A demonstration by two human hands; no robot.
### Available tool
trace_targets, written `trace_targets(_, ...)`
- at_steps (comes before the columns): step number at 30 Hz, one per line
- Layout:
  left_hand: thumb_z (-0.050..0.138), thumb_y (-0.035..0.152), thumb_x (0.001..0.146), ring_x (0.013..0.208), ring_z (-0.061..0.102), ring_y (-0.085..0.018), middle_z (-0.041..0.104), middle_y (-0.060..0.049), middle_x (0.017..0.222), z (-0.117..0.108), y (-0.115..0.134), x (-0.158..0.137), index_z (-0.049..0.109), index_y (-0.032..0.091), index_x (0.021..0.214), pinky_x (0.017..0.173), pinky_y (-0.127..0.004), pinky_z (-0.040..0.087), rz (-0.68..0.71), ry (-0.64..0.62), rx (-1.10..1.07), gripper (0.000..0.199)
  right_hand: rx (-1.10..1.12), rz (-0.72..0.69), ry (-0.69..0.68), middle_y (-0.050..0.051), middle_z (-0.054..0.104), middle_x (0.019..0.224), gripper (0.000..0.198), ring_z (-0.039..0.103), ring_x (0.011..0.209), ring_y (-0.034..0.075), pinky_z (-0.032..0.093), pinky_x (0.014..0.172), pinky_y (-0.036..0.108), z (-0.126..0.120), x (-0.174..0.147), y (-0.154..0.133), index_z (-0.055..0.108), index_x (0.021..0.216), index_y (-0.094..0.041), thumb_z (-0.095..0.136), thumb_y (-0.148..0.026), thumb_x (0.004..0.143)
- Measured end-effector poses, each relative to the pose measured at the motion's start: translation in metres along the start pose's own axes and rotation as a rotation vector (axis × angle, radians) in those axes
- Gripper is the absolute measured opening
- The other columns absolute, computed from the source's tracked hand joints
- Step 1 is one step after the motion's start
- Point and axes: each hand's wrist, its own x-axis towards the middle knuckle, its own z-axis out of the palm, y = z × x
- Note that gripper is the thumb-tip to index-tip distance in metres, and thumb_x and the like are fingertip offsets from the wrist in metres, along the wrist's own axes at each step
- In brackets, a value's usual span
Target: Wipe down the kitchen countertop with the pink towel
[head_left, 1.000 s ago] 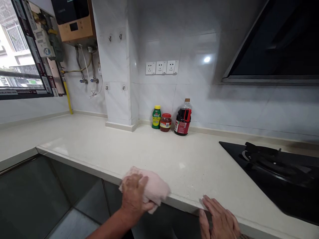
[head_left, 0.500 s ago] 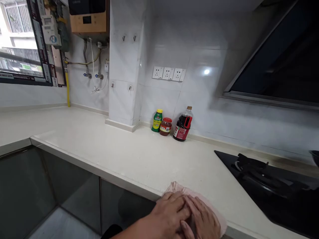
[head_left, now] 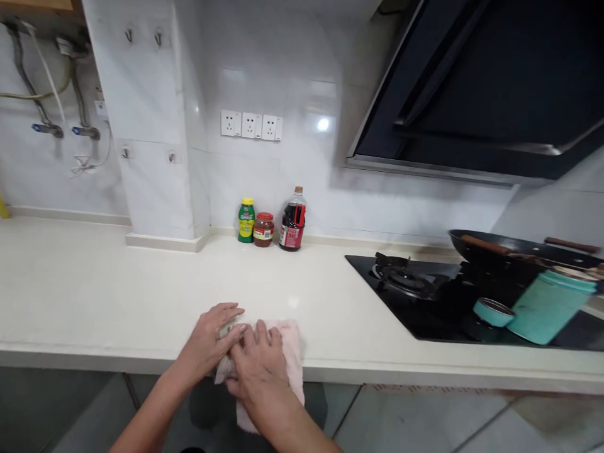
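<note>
A pale pink cloth (head_left: 293, 355) lies at the front edge of the counter, and part of it hangs over that edge. My right hand (head_left: 262, 368) presses down on the cloth, its fingers bent over it and its thumb tucked at the cloth's left side. Just left of it is my left hand (head_left: 210, 340), with fingers stretched out and apart. Its thumb and fingertips come close to the right hand's fingers and the cloth's left part; whether they touch the cloth I cannot tell.
Against the wall stand a green bottle (head_left: 246, 220), a red-lidded jar (head_left: 263, 230) and a dark sauce bottle (head_left: 292, 220). At right, the black gas stove (head_left: 425, 324) carries a wok (head_left: 519, 248), a turquoise canister (head_left: 550, 308) and a small turquoise cup (head_left: 493, 313). A range hood (head_left: 472, 94) hangs above.
The view has swung right, bringing the wok and turquoise containers into sight. My hands, stacked close together on the cloth before, are now farther apart, the left one with its fingers lifted and spread.
</note>
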Motion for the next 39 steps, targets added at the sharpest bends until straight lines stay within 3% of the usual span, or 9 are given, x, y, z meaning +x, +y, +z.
trace_targets(7, 0.044, 0.058, 0.097, 0.127, 0.056, -0.026, 0.065, -0.004, 0.133, 0.006, -0.002, -0.002, 0.066, 0.029, 0.127, 0.108, -0.046, 0.044, -0.034, -0.188, 0.045, 0.047, 0.161, -0.045, 0.072, 0.002, 0.045, 0.147, 0.058, 0.03, 0.139, 0.03, 0.026, 0.113, 0.052, -0.013, -0.054, 0.064, 0.048, 0.136, -0.028, 0.078, -0.036, 0.086)
trace_targets(13, 0.052, 0.063, 0.092, 0.132, 0.051, -0.031, 0.059, -0.006, 0.141, 0.006, 0.003, -0.002, 0.064, 0.03, 0.13, 0.107, -0.049, 0.042, -0.027, -0.233, 0.168, 0.053, -0.126, 0.262, 0.166, 0.006, 0.036, 0.152, 0.054, 0.025, 0.14, 0.039, 0.011, 0.115, 0.067, -0.017, -0.127, 0.156, 0.061, 0.125, -0.032, 0.082, -0.05, 0.079)
trace_targets(17, 0.052, 0.062, 0.092, 0.133, 0.049, -0.031, 0.058, -0.006, 0.141, 0.006, 0.005, -0.002, 0.062, 0.03, 0.132, 0.107, -0.049, 0.04, -0.031, -0.238, 0.17, 0.052, -0.245, 0.552, 0.177, 0.007, 0.038, 0.149, 0.041, 0.034, 0.135, 0.035, 0.028, 0.112, 0.06, -0.036, -0.171, 0.198, 0.061, 0.126, -0.03, 0.068, -0.053, 0.092)
trace_targets(21, 0.053, 0.062, 0.092, 0.13, 0.052, -0.031, 0.06, -0.007, 0.139, 0.004, 0.009, -0.001, 0.063, 0.029, 0.13, 0.105, -0.047, 0.042, -0.026, -0.232, 0.166, 0.052, -0.264, 0.659, 0.207, 0.009, 0.045, 0.142, 0.037, 0.046, 0.124, 0.03, 0.043, 0.105, 0.053, -0.06, -0.192, 0.213, 0.056, 0.131, -0.025, 0.063, -0.044, 0.1)
trace_targets(26, 0.052, 0.062, 0.092, 0.131, 0.051, -0.031, 0.061, -0.006, 0.138, 0.004, 0.011, 0.001, 0.064, 0.031, 0.13, 0.105, -0.048, 0.042, -0.031, -0.236, 0.154, 0.05, -0.266, 0.678, 0.21, 0.01, 0.045, 0.141, 0.038, 0.048, 0.122, 0.029, 0.044, 0.104, 0.053, -0.057, -0.177, 0.194, 0.055, 0.131, -0.023, 0.061, -0.045, 0.1)
trace_targets(30, 0.051, 0.062, 0.093, 0.131, 0.05, -0.03, 0.061, -0.006, 0.137, 0.006, 0.011, 0.001, 0.063, 0.032, 0.13, 0.106, -0.05, 0.041, -0.045, -0.226, 0.146, 0.049, -0.229, 0.593, 0.184, 0.007, 0.044, 0.144, 0.038, 0.039, 0.13, 0.035, 0.031, 0.11, 0.061, -0.025, -0.132, 0.143, 0.062, 0.121, -0.03, 0.062, -0.058, 0.095)
trace_targets(32, 0.05, 0.061, 0.093, 0.13, 0.051, -0.03, 0.062, -0.005, 0.136, 0.007, 0.011, 0.001, 0.063, 0.032, 0.129, 0.105, -0.049, 0.042, -0.043, -0.214, 0.138, 0.049, -0.154, 0.466, 0.167, 0.01, 0.046, 0.142, 0.044, 0.033, 0.132, 0.043, 0.024, 0.108, 0.072, -0.008, -0.101, 0.105, 0.065, 0.116, -0.032, 0.068, -0.066, 0.087)
trace_targets(36, 0.047, 0.06, 0.095, 0.128, 0.054, -0.028, 0.065, -0.005, 0.132, 0.005, 0.009, 0.002, 0.066, 0.031, 0.126, 0.104, -0.047, 0.045, -0.034, -0.199, 0.114, 0.046, -0.011, 0.081, 0.154, 0.017, 0.04, 0.145, 0.056, 0.028, 0.136, 0.041, 0.022, 0.111, 0.071, 0.011, -0.043, 0.036, 0.051, 0.135, -0.025, 0.064, -0.059, 0.093)
trace_targets(39, 0.042, 0.056, 0.098, 0.126, 0.056, -0.025, 0.066, -0.003, 0.13, 0.004, 0.007, 0.001, 0.068, 0.032, 0.124, 0.105, -0.044, 0.046, -0.046, -0.192, 0.085, 0.044, 0.026, -0.038, 0.145, 0.02, 0.042, 0.141, 0.056, 0.032, 0.133, 0.041, 0.023, 0.111, 0.068, 0.006, -0.02, 0.013, 0.05, 0.135, -0.019, 0.061, -0.057, 0.095)
